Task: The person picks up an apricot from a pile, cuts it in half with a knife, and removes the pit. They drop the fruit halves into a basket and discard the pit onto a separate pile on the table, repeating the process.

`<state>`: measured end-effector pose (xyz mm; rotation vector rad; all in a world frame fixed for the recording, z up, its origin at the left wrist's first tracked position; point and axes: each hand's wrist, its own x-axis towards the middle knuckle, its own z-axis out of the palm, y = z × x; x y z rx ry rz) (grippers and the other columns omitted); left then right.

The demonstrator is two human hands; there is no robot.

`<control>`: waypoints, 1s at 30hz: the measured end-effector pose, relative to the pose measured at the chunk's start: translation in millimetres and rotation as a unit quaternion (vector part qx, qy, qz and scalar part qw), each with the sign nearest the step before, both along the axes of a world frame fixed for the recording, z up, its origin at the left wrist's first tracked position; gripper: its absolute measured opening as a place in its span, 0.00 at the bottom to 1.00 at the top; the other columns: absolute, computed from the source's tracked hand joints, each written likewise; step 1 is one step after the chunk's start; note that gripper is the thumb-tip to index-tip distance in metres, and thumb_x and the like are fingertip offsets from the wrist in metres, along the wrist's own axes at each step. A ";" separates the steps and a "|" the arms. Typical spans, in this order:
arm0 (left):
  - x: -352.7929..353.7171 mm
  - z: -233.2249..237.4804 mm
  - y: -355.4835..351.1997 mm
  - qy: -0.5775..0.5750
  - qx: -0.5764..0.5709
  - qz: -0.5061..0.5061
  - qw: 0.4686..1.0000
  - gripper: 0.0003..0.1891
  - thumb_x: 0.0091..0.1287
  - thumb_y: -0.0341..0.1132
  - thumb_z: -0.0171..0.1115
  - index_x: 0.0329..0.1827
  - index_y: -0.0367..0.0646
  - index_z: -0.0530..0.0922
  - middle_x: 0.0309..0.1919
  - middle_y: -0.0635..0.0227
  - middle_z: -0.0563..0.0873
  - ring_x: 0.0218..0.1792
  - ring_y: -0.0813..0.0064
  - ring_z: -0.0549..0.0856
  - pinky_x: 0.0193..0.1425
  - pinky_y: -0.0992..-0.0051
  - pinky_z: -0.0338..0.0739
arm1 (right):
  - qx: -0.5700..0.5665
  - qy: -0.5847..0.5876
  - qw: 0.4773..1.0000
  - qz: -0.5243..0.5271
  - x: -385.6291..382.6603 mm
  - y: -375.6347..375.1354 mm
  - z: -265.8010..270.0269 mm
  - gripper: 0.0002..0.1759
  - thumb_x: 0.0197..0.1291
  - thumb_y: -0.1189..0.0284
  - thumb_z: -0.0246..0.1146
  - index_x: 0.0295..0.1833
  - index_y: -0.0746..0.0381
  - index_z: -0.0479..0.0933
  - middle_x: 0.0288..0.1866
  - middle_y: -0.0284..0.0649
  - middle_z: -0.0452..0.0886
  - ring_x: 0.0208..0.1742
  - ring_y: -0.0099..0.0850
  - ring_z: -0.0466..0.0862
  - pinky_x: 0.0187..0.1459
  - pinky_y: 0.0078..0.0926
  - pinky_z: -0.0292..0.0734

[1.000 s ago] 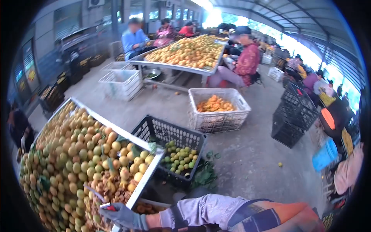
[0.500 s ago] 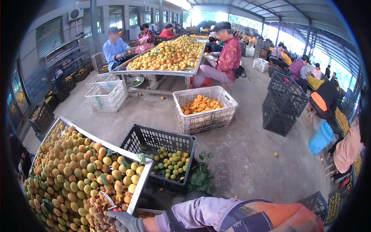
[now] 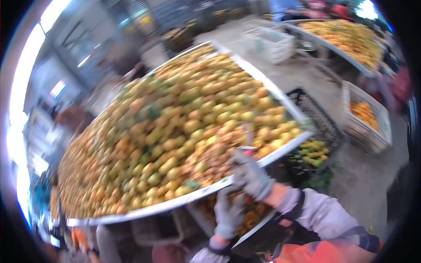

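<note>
A metal-edged table (image 3: 149, 211) carries a wide heap of yellow and green fruit (image 3: 175, 131). Near its front corner lies a pile of brownish pieces (image 3: 215, 158). My right hand (image 3: 253, 175), in a grey glove, is closed at the table edge around a small tool (image 3: 248, 149) with a red part. My left hand (image 3: 229, 210), also gloved, is just below the edge, beside the right one; its fingers are blurred and what they hold, if anything, cannot be made out. Under both hands is a light crate (image 3: 256, 230) with orange-brown pieces.
A black crate (image 3: 307, 103) with green fruit stands right of the table. Beyond it is a white crate (image 3: 366, 131) with orange pieces. Another fruit table (image 3: 346, 41), white crates (image 3: 274, 46) and several blurred people are farther off.
The view has swung left, so the fruit table now fills the middle. My left hand has come into view. My right hand is still near the table's corner with the tool.
</note>
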<state>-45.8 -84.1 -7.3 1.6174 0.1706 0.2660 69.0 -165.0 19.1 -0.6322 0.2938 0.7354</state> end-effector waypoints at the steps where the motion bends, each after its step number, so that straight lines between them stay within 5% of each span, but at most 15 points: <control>1: 1.7 0.2 3.2 -0.020 0.045 -0.004 0.999 0.11 0.65 0.28 0.58 0.49 0.36 0.74 0.43 0.66 0.79 0.46 0.76 0.77 0.55 0.75 0.71 | 0.031 0.016 0.999 0.019 4.3 2.0 -12.5 0.17 0.66 0.54 0.55 0.30 0.54 0.73 0.09 0.22 0.57 0.08 0.15 0.56 0.09 0.14 0.51; 2: 3.7 -1.5 7.9 -0.042 0.087 -0.019 0.995 0.11 0.66 0.29 0.58 0.49 0.36 0.74 0.43 0.66 0.79 0.46 0.76 0.77 0.55 0.75 0.70 | 0.029 0.011 0.999 0.023 5.3 3.3 -14.4 0.18 0.65 0.54 0.56 0.28 0.54 0.73 0.08 0.21 0.56 0.07 0.15 0.56 0.09 0.14 0.51; 8: 4.7 -11.2 13.0 -0.027 -0.143 -0.017 0.989 0.12 0.65 0.29 0.60 0.50 0.36 0.73 0.45 0.68 0.79 0.46 0.82 0.75 0.53 0.79 0.70 | 0.010 -0.119 0.992 -0.033 -3.2 9.9 14.1 0.19 0.64 0.55 0.58 0.31 0.59 0.73 0.08 0.24 0.56 0.07 0.17 0.53 0.10 0.17 0.49; 16: 21.3 29.1 53.4 -0.043 -0.157 0.116 0.980 0.11 0.67 0.32 0.58 0.46 0.34 0.74 0.31 0.65 0.82 0.31 0.80 0.81 0.35 0.84 0.76 | 0.016 -0.169 0.977 -0.125 11.9 -5.6 39.0 0.19 0.65 0.57 0.57 0.32 0.63 0.75 0.11 0.28 0.63 0.07 0.17 0.55 0.11 0.17 0.53; 21: 65.2 26.9 94.2 -0.013 0.001 0.137 0.990 0.10 0.66 0.30 0.58 0.49 0.37 0.77 0.33 0.70 0.81 0.32 0.85 0.78 0.37 0.85 0.74 | 0.000 -0.159 0.982 -0.103 13.5 -7.0 40.3 0.19 0.65 0.57 0.57 0.33 0.63 0.76 0.10 0.28 0.62 0.07 0.17 0.55 0.11 0.18 0.52; 23: 73.0 25.9 105.1 -0.010 0.193 0.170 0.966 0.14 0.64 0.29 0.59 0.53 0.36 0.77 0.40 0.69 0.82 0.35 0.86 0.78 0.36 0.85 0.74 | 0.006 -0.150 0.983 -0.104 15.6 -6.3 38.9 0.18 0.65 0.58 0.57 0.33 0.63 0.77 0.10 0.28 0.62 0.07 0.17 0.54 0.11 0.18 0.53; 26: 70.0 32.5 106.4 0.001 0.118 0.216 0.969 0.11 0.65 0.29 0.59 0.49 0.38 0.78 0.36 0.70 0.82 0.33 0.86 0.77 0.37 0.83 0.74 | 0.003 -0.150 0.982 -0.112 15.8 -6.6 39.8 0.18 0.65 0.58 0.58 0.32 0.63 0.77 0.10 0.28 0.62 0.07 0.17 0.54 0.11 0.18 0.53; 30: 49.8 18.8 117.7 -0.014 0.119 0.150 0.981 0.06 0.66 0.30 0.58 0.39 0.36 0.79 0.29 0.75 0.79 0.28 0.90 0.72 0.28 0.87 0.66 | 0.009 -0.161 0.983 -0.092 14.4 -7.9 39.5 0.19 0.65 0.58 0.58 0.32 0.64 0.77 0.10 0.28 0.63 0.07 0.17 0.55 0.11 0.18 0.55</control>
